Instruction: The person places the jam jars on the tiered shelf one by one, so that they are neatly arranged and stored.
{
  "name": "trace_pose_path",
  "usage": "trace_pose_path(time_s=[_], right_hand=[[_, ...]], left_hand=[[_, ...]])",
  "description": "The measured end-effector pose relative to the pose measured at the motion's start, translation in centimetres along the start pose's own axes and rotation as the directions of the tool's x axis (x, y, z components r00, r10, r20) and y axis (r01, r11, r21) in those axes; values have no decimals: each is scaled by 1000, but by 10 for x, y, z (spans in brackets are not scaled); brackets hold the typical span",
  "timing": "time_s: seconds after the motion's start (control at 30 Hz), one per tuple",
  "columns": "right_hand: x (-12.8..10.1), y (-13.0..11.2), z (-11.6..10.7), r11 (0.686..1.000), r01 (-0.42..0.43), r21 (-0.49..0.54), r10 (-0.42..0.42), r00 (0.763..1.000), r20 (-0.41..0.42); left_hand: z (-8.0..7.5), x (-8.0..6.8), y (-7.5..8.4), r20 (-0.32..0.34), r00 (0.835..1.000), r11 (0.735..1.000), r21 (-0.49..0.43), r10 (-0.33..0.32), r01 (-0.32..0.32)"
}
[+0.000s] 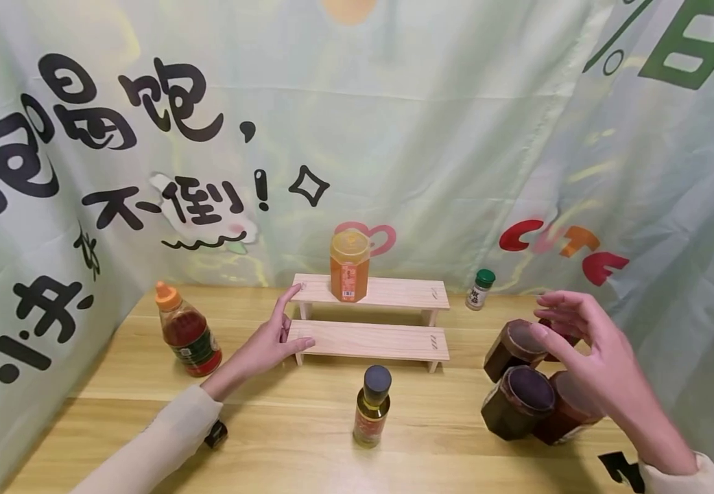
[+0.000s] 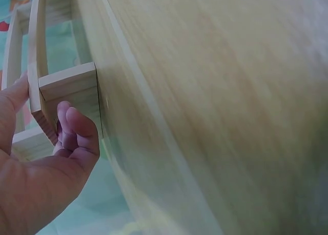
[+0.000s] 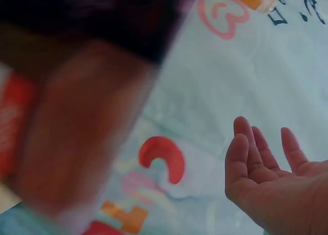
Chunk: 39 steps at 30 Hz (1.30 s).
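Observation:
A two-step wooden shelf rack (image 1: 369,339) stands mid-table. At its left end my left hand (image 1: 276,341) grips the lower board, thumb on top; the index finger reaches the upper step. The left wrist view has the other fingers (image 2: 77,130) curled beside the board's end. A honey-coloured jar (image 1: 349,274) with a yellow lid stands on the upper step. Above several dark-lidded jars (image 1: 517,405) at the right, my right hand (image 1: 597,350) hovers with loosely bent fingers, holding nothing. In the right wrist view one jar (image 3: 87,127) is close and blurred.
A squeeze bottle (image 1: 190,336) with an orange cap stands left of the rack. In front is a small dark-capped bottle (image 1: 372,415). A green-capped shaker (image 1: 480,289) stands at the back right. Printed cloth (image 1: 443,158) hangs behind the table.

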State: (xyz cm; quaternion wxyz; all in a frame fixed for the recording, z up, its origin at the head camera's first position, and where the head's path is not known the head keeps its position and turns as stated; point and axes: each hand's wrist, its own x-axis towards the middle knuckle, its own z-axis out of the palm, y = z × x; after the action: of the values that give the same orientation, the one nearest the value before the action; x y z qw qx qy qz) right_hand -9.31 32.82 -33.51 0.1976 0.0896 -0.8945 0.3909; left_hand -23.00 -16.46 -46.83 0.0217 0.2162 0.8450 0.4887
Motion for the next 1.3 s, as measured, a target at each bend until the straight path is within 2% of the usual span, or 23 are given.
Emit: trace_pose_path(time_s=[0.23,0.57,0.8,1.07,1.17,1.3], right_hand=[[-23,21,-9,1000,-11,-23,11,999,-36],[-55,62,-14,989,-58,-133,52,998,-48],[-75,84,-11,989,-73,-129,74,997,8],[-80,102,-7,979,-96,-181,115,988,100],[-84,109,-5,983,-74,-166,93,990,109],[-86,114,-4,983,-87,-159,105,988,109]], left_hand=[[-2,0,-3,-1,1000,1000,-3,-4,4],[0,1,0,12,1000,1000,-28,-5,6],[0,-1,0,5,1000,999,-38,-21,21],[0,-1,-2,-5,1000,999,-44,-11,10],[1,-2,-2,-8,1000,999,-52,-3,3],[2,-3,-2,-13,1000,997,-71,0,-1]])
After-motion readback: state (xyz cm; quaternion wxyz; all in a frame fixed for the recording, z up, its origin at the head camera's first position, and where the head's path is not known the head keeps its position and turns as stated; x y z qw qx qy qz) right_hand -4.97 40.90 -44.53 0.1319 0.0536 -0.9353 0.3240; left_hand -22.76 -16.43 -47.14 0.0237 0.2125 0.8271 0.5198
